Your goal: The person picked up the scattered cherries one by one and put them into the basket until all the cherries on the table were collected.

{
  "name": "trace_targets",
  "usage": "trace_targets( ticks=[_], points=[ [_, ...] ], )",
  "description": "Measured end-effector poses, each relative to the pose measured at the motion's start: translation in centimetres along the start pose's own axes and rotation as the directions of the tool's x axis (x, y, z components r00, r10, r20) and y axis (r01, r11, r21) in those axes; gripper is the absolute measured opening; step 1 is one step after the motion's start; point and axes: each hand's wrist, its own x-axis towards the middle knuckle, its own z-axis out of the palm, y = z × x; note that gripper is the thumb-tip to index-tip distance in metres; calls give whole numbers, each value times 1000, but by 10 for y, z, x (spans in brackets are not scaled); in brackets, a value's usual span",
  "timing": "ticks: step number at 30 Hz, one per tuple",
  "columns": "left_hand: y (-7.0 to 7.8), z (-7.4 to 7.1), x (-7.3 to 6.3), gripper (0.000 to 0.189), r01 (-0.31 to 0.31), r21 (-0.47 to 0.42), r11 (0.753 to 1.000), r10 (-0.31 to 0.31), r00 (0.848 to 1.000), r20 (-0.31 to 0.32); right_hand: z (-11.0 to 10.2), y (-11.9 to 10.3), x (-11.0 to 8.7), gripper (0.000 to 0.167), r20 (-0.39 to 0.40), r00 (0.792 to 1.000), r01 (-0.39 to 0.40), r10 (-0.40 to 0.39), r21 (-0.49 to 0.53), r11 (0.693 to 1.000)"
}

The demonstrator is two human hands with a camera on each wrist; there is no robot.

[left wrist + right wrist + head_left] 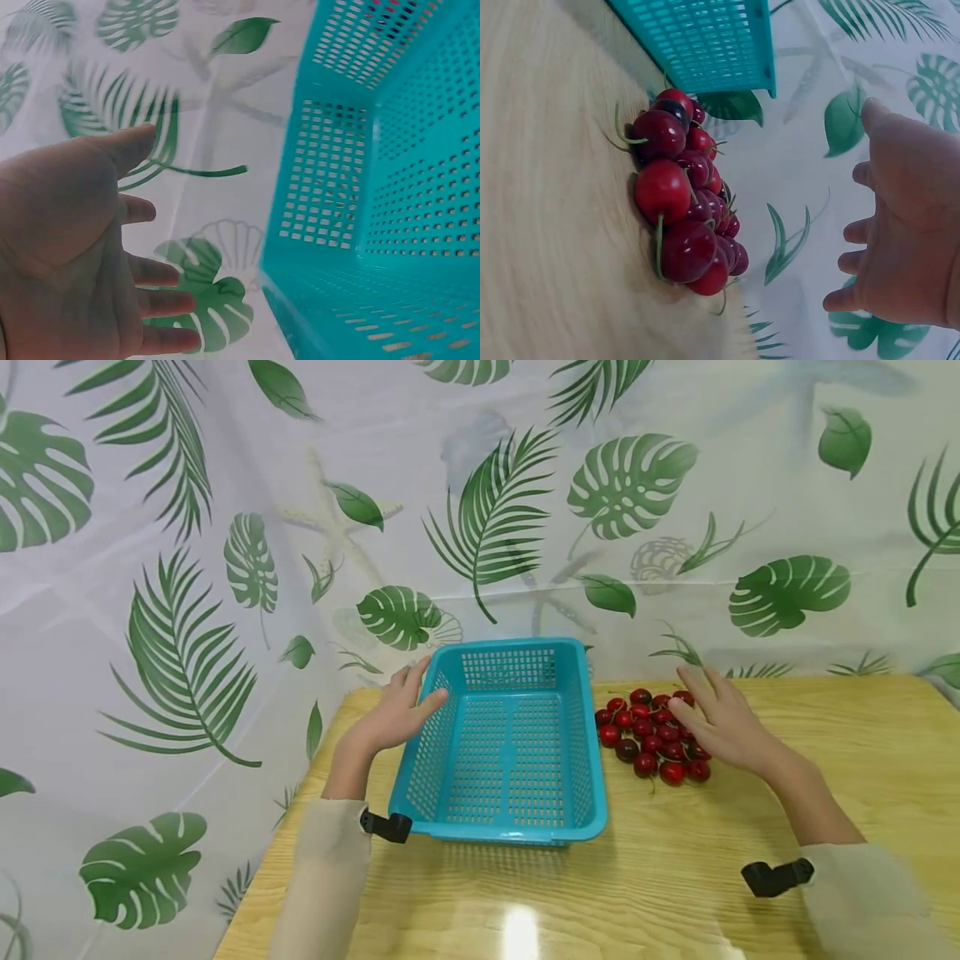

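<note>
A blue plastic basket [504,832] with perforated walls stands on the table, with nothing inside it. At its left side is my left hand [393,710], fingers extended and thumb toward the rim; the left wrist view shows this hand [82,247] apart from the basket wall [322,172]. Right of the basket lies a pile of dark red cherries [651,735] with green stems. Over the pile's right edge hovers my right hand [720,718], fingers spread and holding nothing. In the right wrist view, that hand [915,217] is clear of the cherries [686,251].
The light wood table [847,760] reaches toward the right and front. A white cloth printed with green leaves [495,527] hangs behind it and along its left side. Small black cameras sit on the left sleeve [322,868] and the right sleeve [862,893].
</note>
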Motion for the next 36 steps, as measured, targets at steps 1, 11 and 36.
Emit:
trace_targets(
  ticks=[1, 11, 36],
  points=[
    [-5, 0, -3, 72, -4, -32, 999, 4, 1000, -11, 1, 3, -2, 70, -3, 1000, -5, 5, 23, 1000],
    [-52, 27, -29, 70, 15, -200, 980, -27, 998, -57, 15, 17, -22, 69, -18, 998, -63, 67, 186, 981],
    [-92, 76, -21, 58, 44, -655, 755, -106, 993, -55, 19, 26, -43, 68, -49, 991, -117, 127, 169, 979]
  ],
)
